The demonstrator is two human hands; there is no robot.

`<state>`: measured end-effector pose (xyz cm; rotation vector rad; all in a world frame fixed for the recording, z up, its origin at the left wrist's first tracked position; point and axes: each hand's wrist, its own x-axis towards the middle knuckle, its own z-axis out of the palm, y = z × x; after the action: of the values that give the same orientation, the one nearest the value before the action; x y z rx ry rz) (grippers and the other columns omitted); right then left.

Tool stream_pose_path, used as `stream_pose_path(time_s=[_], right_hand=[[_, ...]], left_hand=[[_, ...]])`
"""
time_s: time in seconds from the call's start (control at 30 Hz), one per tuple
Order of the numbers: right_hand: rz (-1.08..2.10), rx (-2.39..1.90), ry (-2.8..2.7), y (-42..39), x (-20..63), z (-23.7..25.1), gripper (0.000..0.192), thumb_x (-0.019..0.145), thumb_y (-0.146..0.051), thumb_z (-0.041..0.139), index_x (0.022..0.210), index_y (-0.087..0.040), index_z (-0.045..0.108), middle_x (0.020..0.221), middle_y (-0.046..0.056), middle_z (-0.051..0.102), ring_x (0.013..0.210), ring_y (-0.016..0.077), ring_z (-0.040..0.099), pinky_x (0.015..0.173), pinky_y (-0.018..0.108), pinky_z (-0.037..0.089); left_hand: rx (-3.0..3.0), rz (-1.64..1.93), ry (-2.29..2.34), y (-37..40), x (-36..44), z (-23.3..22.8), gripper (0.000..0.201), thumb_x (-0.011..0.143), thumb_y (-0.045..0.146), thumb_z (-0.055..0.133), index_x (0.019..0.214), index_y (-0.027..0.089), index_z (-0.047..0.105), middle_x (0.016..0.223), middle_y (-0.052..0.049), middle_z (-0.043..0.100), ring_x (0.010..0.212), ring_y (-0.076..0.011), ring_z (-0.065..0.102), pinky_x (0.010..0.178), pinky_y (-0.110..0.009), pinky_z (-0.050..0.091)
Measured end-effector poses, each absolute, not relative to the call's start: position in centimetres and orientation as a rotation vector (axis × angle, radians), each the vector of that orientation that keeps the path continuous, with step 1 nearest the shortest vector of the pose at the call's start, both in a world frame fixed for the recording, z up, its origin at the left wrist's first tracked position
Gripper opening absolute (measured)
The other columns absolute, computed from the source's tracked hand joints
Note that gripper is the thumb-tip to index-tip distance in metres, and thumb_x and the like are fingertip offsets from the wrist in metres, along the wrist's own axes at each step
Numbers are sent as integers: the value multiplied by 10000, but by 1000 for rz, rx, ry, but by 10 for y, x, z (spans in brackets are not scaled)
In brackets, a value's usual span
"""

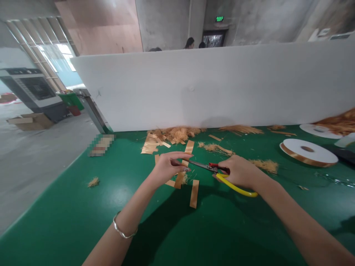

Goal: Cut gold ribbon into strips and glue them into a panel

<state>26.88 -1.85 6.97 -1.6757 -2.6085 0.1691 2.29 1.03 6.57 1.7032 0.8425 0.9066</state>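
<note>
Item: ribbon trimming at the green table (83, 207); landmark is the scissors (219, 173).

- Right hand (240, 171): closed around the yellow-and-red handles of the scissors, blades pointing left, toward our other hand.
- Left hand (169, 166): fingers pinched on a short gold ribbon strip (184, 162), held right at the blade tips.
- Handling note, as we judge it: we keep the strip taut and square across the blades and our fingertips clear of the edge, so the cut comes out straight and not frayed.
- Just below the scissors: loose cut strips (194, 193) flat on the table.
- Beyond the scissors, against the white partition (222, 85): a stack of cut pieces (149, 146) and heaps of frayed thread (177, 133).
- Well to the right of the scissors: a ribbon spool (307, 151), lying flat, gold ribbon wound on it; a second one behind.
- Containers: none on the table that we can make out; pieces lie bare.
</note>
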Motion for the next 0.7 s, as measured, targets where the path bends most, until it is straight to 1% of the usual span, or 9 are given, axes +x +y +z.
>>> stream_pose_path(time_s=[0.1, 0.2, 0.33, 0.4, 0.47, 0.5, 0.6, 0.67, 0.7], right_hand=[[226, -1697, -2594, -20, 269, 72, 375, 833, -434, 427, 538, -202, 420, 466, 19, 466, 432, 132, 373, 452, 265, 208], [288, -1790, -2516, -21, 274, 78, 393, 809, -482, 458, 532, -205, 422, 459, 13, 466, 419, 134, 394, 428, 258, 215], [304, -1870, -2341, -25, 289, 90, 412, 758, -565, 508, 558, -205, 498, 489, 15, 526, 426, 140, 442, 433, 258, 256], [304, -1939, -2244, -28, 297, 95, 413, 749, -592, 508, 604, -208, 546, 513, 20, 554, 441, 151, 466, 433, 260, 257], [328, -2022, -2182, -30, 303, 96, 413, 748, -604, 503, 643, -211, 573, 533, 25, 573, 451, 161, 485, 428, 261, 258], [343, -2058, -2169, -30, 304, 95, 414, 748, -606, 501, 651, -211, 579, 548, 30, 585, 457, 167, 498, 427, 262, 263], [349, -2138, -2174, -28, 303, 82, 418, 750, -598, 495, 634, -206, 583, 607, 60, 622, 496, 194, 545, 421, 267, 285], [327, -2190, -2187, -24, 302, 68, 417, 754, -580, 496, 595, -201, 563, 620, 80, 629, 507, 209, 560, 410, 268, 292], [318, -2212, -2196, -21, 302, 61, 407, 762, -559, 500, 580, -198, 553, 620, 86, 629, 506, 212, 564, 406, 268, 294]], left_hand=[[1681, 905, 853, 13, 20, 66, 328, 671, 173, 702, 996, 219, 700, 1188, -67, 626, 763, -190, 701, 726, -296, 593], [1579, 985, 927, 16, 13, 67, 401, 647, 205, 743, 1043, 219, 681, 1184, -76, 632, 774, -195, 700, 746, -300, 583], [1264, 1124, 953, 9, 0, 57, 482, 648, 212, 761, 1113, 224, 635, 1177, -79, 631, 868, -202, 687, 733, -262, 576], [1060, 1067, 966, 1, -9, 44, 502, 625, 181, 774, 1103, 219, 624, 1161, -82, 635, 883, -205, 683, 688, -244, 581], [880, 931, 1008, -7, -19, 31, 470, 610, 165, 784, 1051, 163, 620, 1072, -130, 666, 862, -214, 686, 728, -263, 579], [827, 935, 1051, -11, -23, 26, 504, 592, 150, 793, 1058, 158, 603, 1079, -139, 659, 856, -214, 688, 751, -269, 573], [929, 1017, 1180, -19, -33, 21, 645, 586, 164, 804, 1168, 211, 530, 1296, -161, 518, 810, -208, 696, 754, -311, 564], [1092, 1048, 1248, -21, -35, 24, 651, 592, 203, 805, 1177, 238, 519, 1386, -166, 419, 763, -199, 697, 722, -333, 561], [1155, 1046, 1269, -22, -35, 27, 622, 595, 223, 804, 1152, 232, 528, 1395, -167, 405, 742, -193, 696, 710, -337, 557]])
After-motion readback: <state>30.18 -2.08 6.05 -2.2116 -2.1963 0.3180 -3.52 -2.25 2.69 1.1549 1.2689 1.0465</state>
